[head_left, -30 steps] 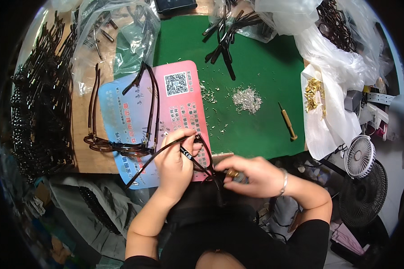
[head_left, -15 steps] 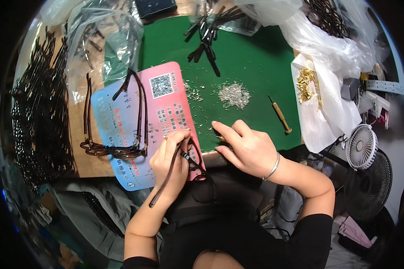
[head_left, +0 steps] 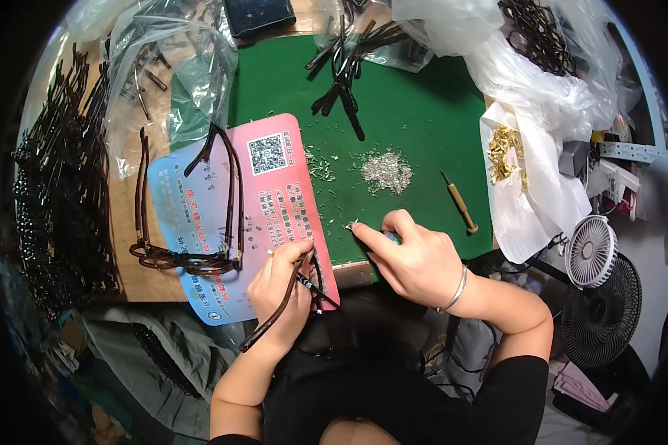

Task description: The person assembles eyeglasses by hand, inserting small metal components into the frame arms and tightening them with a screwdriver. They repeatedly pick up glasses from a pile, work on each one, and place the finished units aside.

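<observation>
My left hand (head_left: 280, 285) is closed around a dark pair of glasses (head_left: 274, 317), one temple reaching back over the wrist. The rest of the frame hangs below the fingers, partly hidden. My right hand (head_left: 416, 259) is over the front edge of the green mat (head_left: 423, 81), its index fingertip down at a few tiny silver screws (head_left: 351, 225). Its other fingers are curled, and a small bluish end of something shows between them. Further back lies a heap of small silver screws (head_left: 386, 172). A second pair of glasses (head_left: 189, 259) rests lenses-near on a pink and blue card (head_left: 274, 200).
A brass-coloured screwdriver (head_left: 462, 204) lies on the mat's right. Gold-coloured small parts (head_left: 503, 152) sit on white wrapping (head_left: 523, 230). Dark temples (head_left: 341, 78) lie at the back, and many dark frames (head_left: 63, 193) are piled left. Two fans (head_left: 592, 252) stand at right.
My right index finger has come down to the loose screws, and the brass-coloured tip between its fingers no longer shows. My left hand still holds the glasses, slightly lower in view.
</observation>
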{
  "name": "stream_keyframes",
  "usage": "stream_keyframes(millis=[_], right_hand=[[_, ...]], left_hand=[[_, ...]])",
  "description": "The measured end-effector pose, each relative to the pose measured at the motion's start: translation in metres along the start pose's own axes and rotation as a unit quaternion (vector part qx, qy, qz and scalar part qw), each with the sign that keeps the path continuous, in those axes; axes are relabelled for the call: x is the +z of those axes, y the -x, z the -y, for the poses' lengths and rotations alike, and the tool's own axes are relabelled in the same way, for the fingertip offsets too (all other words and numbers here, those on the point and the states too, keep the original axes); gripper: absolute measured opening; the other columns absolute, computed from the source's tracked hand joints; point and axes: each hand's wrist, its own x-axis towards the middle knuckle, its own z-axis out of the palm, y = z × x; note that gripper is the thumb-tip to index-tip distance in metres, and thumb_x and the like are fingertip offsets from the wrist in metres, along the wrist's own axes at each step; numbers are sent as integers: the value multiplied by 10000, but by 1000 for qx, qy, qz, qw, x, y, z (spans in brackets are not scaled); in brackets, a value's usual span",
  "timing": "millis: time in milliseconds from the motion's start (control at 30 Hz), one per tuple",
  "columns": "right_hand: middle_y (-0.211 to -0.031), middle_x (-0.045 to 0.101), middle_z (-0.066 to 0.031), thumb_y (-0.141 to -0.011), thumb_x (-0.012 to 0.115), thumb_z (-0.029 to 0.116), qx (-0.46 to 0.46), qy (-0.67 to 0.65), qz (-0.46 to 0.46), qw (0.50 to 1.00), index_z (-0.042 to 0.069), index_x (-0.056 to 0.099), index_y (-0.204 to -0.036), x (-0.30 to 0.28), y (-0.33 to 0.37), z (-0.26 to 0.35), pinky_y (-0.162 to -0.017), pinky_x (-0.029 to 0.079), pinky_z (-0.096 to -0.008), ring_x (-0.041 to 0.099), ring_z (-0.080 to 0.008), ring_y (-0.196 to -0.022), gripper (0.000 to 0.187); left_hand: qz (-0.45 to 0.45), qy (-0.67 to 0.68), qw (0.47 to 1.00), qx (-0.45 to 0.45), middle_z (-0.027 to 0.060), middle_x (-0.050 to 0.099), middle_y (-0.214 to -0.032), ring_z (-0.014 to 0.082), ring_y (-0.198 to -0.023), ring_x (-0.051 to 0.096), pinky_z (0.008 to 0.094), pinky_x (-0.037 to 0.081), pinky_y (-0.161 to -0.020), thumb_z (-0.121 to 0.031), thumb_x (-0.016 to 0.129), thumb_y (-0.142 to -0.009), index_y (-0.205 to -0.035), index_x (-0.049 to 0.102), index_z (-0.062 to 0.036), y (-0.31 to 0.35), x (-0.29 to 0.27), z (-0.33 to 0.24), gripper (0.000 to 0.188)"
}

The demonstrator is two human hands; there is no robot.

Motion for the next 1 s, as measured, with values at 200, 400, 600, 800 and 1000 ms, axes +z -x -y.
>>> stream_keyframes(millis=[200, 400, 600, 800, 1000], right_hand=[[-831, 485, -70, -661, 663, 124, -18, 38, -11, 999, 118, 598, -1107, 7, 0, 0, -485, 476, -287, 538, -177, -570, 451], [-842, 499, -73, -658, 661, 89, 14, 51, -10, 999, 123, 615, -1112, 9, 0, 6, -497, 480, -288, 563, -179, -615, 457], [-836, 503, -74, -663, 660, 96, 12, 62, -12, 998, 118, 615, -1114, 8, 1, 6, -501, 477, -283, 560, -178, -614, 453], [-797, 471, -55, -694, 628, 155, -14, 72, -55, 996, 115, 600, -1107, 18, 0, 1, -435, 435, -263, 487, -152, -517, 416], [-824, 496, -68, -660, 665, 116, 20, 72, -23, 997, 128, 603, -1140, 12, -2, 7, -492, 473, -278, 554, -170, -602, 484]], left_hand=[[9, 10, 1000, 14, 76, 597, -810, 114, -606, 562, 244, 482, -551, 152, 502, -800, -971, 597, 22, -3, -1, 1, 235], [29, 21, 999, -12, 78, 592, -856, 103, -609, 555, 231, 485, -531, 76, 519, -872, -968, 585, 21, -2, -1, 3, 130], [32, 23, 999, -12, 85, 585, -880, 101, -620, 560, 222, 487, -531, 62, 509, -885, -973, 581, 20, -4, -2, 4, 121], [45, 27, 999, -7, 80, 555, -866, 103, -602, 540, 232, 491, -558, 133, 461, -850, -996, 566, 26, -4, -3, 3, 209], [52, 37, 998, -13, 81, 553, -868, 98, -607, 526, 231, 488, -552, 112, 467, -866, -996, 560, 27, -5, -2, 3, 181]])
